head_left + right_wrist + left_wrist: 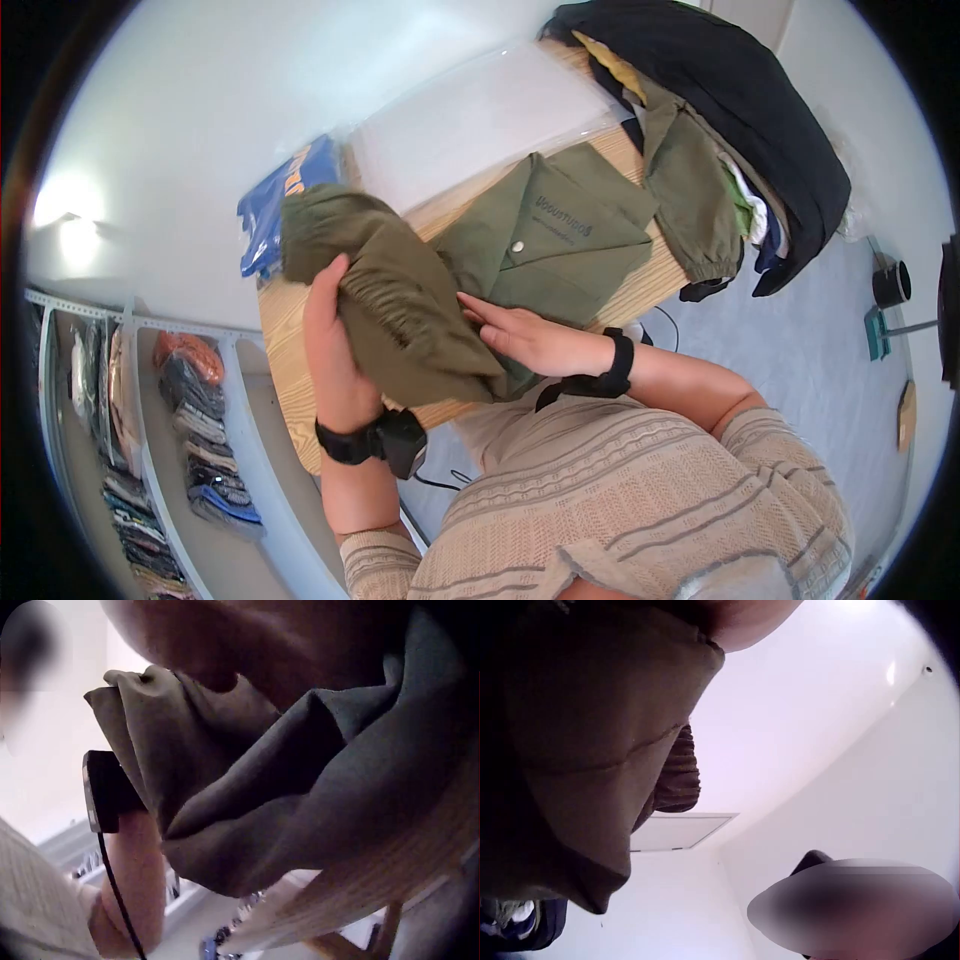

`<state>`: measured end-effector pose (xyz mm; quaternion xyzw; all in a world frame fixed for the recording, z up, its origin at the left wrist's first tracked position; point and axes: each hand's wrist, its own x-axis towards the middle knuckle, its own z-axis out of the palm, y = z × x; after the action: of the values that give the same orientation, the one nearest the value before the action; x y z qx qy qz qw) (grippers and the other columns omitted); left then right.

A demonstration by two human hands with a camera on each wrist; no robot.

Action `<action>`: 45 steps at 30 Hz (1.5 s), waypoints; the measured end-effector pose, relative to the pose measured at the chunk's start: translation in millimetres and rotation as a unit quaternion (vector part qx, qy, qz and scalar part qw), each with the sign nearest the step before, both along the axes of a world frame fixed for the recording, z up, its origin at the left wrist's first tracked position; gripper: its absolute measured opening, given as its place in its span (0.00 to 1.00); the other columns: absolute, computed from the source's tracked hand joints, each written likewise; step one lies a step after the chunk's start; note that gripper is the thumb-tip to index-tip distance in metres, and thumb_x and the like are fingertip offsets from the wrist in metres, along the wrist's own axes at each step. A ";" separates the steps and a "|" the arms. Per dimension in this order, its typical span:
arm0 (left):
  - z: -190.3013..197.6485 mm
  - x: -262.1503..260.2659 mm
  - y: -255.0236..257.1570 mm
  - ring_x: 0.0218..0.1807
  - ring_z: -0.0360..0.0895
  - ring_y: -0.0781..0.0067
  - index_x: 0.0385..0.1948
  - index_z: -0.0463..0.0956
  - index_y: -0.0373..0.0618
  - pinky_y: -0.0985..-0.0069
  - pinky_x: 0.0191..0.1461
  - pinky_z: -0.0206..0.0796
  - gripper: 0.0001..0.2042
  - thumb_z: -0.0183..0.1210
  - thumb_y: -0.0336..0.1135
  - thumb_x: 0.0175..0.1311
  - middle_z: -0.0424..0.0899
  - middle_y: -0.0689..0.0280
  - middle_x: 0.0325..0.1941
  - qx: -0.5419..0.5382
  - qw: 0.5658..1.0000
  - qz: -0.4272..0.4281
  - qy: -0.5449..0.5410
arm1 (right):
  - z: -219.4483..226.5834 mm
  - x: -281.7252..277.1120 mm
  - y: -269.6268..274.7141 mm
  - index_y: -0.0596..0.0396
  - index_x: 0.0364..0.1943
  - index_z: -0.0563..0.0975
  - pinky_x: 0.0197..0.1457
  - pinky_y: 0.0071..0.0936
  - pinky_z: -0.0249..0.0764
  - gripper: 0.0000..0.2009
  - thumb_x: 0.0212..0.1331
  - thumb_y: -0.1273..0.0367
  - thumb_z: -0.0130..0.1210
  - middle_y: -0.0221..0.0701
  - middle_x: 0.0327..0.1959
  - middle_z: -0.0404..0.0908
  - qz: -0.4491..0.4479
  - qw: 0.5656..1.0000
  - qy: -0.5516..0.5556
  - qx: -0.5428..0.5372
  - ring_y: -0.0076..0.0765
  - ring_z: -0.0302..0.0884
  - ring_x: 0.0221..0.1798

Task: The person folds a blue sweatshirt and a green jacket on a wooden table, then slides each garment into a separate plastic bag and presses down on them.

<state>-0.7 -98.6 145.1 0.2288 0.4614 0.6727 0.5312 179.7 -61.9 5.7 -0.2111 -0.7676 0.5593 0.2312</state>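
Observation:
A bundled olive-green garment (400, 300) with a gathered elastic part is lifted off the wooden table at its near left. My left hand (340, 345) grips its left side, thumb along the edge and fingers hidden behind the cloth. Fairly straight fingers of my right hand (525, 338) touch its right side, where it adjoins a flat folded green piece (570, 235) with dark lettering and a snap button. In the left wrist view, brown-looking cloth (600, 742) hangs below part of a hand (754, 619). The right wrist view has my right hand (262, 645) against folded cloth (247, 802).
Clear plastic sheets (480, 120) lie at the table's back, with a blue packet (290, 205) at the left. Black and green clothes (750, 120) are heaped at the back right. Shelves (190, 380) of folded clothes stand on the left, and a cable (437, 484) hangs below my left wrist.

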 end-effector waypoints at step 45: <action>-112.3 49.7 40.0 0.69 0.54 0.46 0.64 0.61 0.51 0.45 0.65 0.50 0.26 0.51 0.45 0.64 0.58 0.53 0.68 0.071 0.487 -0.206 0.845 | -3.1 131.4 59.5 0.61 0.37 0.72 0.37 0.41 0.69 0.12 0.59 0.64 0.55 0.49 0.30 0.76 -0.516 0.845 -0.113 0.088 0.57 0.74 0.35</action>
<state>49.0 -58.7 32.8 0.8133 0.5789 0.0579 -0.0088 311.1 -2.4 2.6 -0.6169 -0.6148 0.2616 0.4160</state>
